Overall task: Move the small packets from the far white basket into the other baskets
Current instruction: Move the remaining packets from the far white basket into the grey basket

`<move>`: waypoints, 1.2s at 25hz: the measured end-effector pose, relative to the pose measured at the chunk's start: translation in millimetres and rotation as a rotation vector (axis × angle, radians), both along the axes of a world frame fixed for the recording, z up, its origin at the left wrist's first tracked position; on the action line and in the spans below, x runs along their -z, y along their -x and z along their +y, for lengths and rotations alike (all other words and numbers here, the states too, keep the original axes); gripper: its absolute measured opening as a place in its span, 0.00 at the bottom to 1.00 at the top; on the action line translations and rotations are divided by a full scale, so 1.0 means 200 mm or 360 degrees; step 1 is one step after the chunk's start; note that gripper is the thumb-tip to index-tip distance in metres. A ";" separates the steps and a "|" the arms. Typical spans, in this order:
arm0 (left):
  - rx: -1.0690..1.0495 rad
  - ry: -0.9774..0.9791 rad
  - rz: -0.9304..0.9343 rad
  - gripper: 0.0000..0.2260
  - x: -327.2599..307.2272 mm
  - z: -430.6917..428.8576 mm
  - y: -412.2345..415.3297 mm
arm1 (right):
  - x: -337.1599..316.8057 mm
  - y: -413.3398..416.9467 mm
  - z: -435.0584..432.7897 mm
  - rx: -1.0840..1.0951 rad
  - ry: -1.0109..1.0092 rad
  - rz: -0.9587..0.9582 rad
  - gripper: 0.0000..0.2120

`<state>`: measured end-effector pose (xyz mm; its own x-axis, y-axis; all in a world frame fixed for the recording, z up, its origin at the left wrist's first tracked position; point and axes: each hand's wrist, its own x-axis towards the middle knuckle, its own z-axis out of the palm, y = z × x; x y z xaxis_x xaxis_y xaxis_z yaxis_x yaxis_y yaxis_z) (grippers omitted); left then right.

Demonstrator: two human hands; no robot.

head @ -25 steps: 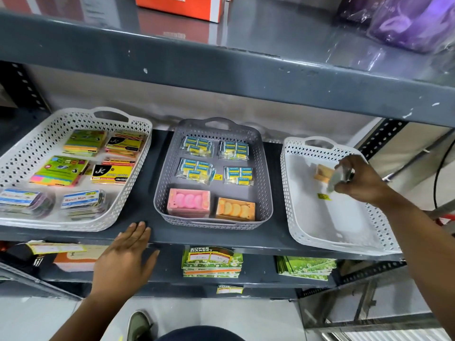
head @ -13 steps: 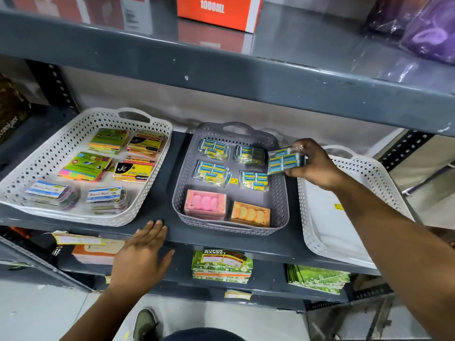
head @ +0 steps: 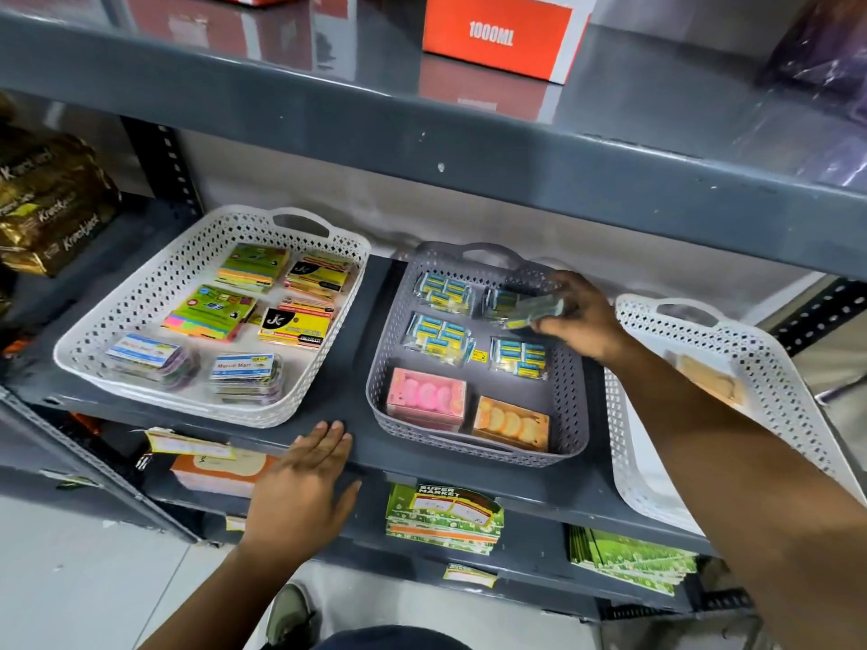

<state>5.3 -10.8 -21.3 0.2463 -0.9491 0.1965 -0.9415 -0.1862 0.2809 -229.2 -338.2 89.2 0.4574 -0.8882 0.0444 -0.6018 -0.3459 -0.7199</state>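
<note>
One blurred packet [head: 535, 312] sits pinched in right hand [head: 579, 321] fingers; left hand [head: 305, 485] lies flat, released.

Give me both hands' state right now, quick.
Left hand: open, flat on the shelf edge, holding nothing.
Right hand: fingers closed on a blue-yellow packet, over the grey basket.

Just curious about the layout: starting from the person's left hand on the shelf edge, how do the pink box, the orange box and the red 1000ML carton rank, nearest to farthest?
From the left hand:
1. Pink box, front left of the grey basket.
2. Orange box, front right of it.
3. Red 1000ML carton, on the shelf above.
</note>
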 end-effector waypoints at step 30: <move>0.0050 0.0052 -0.0028 0.27 -0.02 0.00 0.00 | 0.05 0.87 -0.28 0.0398 0.0019 0.1314 0.28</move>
